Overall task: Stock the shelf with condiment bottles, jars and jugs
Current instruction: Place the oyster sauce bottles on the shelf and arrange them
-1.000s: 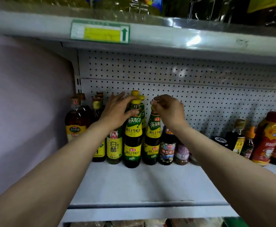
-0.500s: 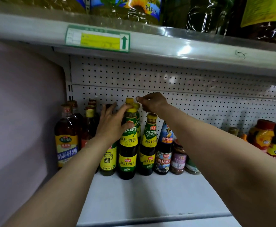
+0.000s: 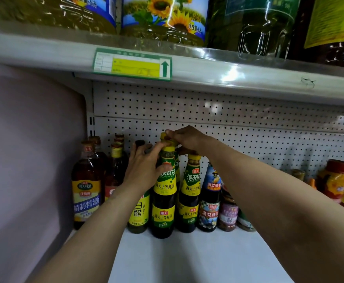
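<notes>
On the white shelf (image 3: 197,260) stands a row of dark oyster sauce bottles with yellow caps and green-yellow labels. My left hand (image 3: 144,166) grips the neck of the front oyster sauce bottle (image 3: 164,203), thumb across its label. My right hand (image 3: 184,137) pinches the yellow cap of a rear oyster sauce bottle (image 3: 164,136) standing behind the front one. A second oyster sauce bottle (image 3: 189,197) stands just right of them, below my right wrist. The rear bottle's body is hidden.
A white vinegar bottle (image 3: 139,211), cooking wine bottles (image 3: 86,186) and a wall lie to the left. A blue-labelled sauce bottle (image 3: 210,199), small jars (image 3: 228,213) and red-lidded jars (image 3: 335,180) stand right. Oil jugs (image 3: 163,19) sit on the upper shelf (image 3: 248,78).
My right hand moved left from the second bottle's cap onto the rear bottle's cap. My left hand stayed on the front bottle's neck. The view came closer and tilted up.
</notes>
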The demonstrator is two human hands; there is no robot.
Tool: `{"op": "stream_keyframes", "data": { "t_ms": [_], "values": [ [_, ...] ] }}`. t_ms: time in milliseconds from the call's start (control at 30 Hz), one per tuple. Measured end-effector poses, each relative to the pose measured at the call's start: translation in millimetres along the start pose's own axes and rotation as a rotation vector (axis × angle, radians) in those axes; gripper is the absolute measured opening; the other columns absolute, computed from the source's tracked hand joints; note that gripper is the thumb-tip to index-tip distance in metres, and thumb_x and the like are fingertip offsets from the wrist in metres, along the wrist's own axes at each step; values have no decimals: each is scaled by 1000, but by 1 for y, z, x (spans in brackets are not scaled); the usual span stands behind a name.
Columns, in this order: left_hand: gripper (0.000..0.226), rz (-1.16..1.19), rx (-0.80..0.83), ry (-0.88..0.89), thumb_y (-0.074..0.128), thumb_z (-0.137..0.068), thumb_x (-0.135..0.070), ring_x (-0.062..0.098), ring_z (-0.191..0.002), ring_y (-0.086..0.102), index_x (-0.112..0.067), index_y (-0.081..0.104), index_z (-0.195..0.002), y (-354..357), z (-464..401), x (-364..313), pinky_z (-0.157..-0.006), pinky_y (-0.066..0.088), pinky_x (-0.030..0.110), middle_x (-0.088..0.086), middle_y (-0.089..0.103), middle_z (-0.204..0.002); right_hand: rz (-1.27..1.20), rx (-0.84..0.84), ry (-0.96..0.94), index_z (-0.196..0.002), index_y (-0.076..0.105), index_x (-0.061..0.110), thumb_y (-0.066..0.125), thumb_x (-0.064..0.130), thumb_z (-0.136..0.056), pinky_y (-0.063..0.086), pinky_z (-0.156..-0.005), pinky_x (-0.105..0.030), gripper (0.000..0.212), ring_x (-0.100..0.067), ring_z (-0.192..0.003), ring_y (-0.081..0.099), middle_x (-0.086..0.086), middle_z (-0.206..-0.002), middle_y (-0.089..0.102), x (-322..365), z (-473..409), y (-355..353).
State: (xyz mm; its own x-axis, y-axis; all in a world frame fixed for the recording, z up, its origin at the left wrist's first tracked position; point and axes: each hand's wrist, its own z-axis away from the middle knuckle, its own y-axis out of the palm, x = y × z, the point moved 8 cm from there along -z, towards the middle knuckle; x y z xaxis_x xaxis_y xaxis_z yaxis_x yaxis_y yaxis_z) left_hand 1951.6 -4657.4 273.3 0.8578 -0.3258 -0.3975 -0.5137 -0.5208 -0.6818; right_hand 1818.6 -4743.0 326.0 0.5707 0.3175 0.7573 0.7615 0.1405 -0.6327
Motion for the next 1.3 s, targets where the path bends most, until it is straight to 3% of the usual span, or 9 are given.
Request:
{"op": "stream_keyframes", "data": {
  "t_ms": [333,500,600,733,867,1000,1133,1300],
  "values": [
    [64,38,-21,14,62,-86,-56,32,-147,11,-52,27,-139,-2,3,-2,-120,4,50,5,57,-134,4,-122,-37,-115,73,16,85,33,-76,63,-69,-38,44,-24,-87,71,-7,-125,63,-4,-13,-6],
    [65,37,-62,21,63,-86,-54,22,-143,10,-52,28,-139,-6,6,-5,-120,2,46,4,60,-128,-35,-171,-20,-114,71,17,88,30,-71,60,-53,-31,48,-20,-74,70,-5,-109,60,-8,-18,-7],
    [65,40,-105,65,65,-86,-51,9,-130,14,-47,31,-142,-9,8,-10,-118,0,42,2,67,-114,-10,-228,-16,-112,71,15,90,31,-69,61,-54,-35,50,-20,-70,70,-2,-102,58,-6,-21,-7],
    [69,0,-143,90,66,-85,-49,13,-124,22,-44,31,-144,-10,11,-12,-117,1,38,1,68,-105,73,-248,-21,-112,70,15,90,35,-68,62,-54,-36,52,-18,-57,70,-2,-96,59,-2,-22,-5],
    [68,-8,-164,86,66,-85,-49,12,-122,20,-45,29,-142,-10,12,-12,-117,9,43,-2,67,-101,61,-262,-36,-112,68,15,91,34,-66,61,-53,-40,54,-23,-63,71,0,-97,55,-1,-21,-6],
    [68,-21,-141,88,65,-85,-52,19,-126,28,-44,30,-142,-9,10,-11,-119,6,41,-3,67,-98,65,-249,-93,-108,68,15,90,33,-68,61,-51,-40,49,-22,-62,71,-4,-103,59,3,-18,-5],
    [66,-2,-128,76,63,-85,-53,22,-131,28,-45,28,-141,-7,8,-8,-119,3,40,-3,67,-101,70,-248,-130,-107,69,14,89,34,-70,62,-56,-42,47,-24,-80,70,-8,-121,59,7,-16,-4],
    [67,-5,-120,70,63,-85,-54,24,-131,30,-46,27,-140,-6,6,-5,-119,7,43,-2,67,-99,192,-281,-82,-111,71,8,87,47,-69,60,-80,-43,60,-26,-97,68,-12,-116,66,13,-22,2]
  ]
}}
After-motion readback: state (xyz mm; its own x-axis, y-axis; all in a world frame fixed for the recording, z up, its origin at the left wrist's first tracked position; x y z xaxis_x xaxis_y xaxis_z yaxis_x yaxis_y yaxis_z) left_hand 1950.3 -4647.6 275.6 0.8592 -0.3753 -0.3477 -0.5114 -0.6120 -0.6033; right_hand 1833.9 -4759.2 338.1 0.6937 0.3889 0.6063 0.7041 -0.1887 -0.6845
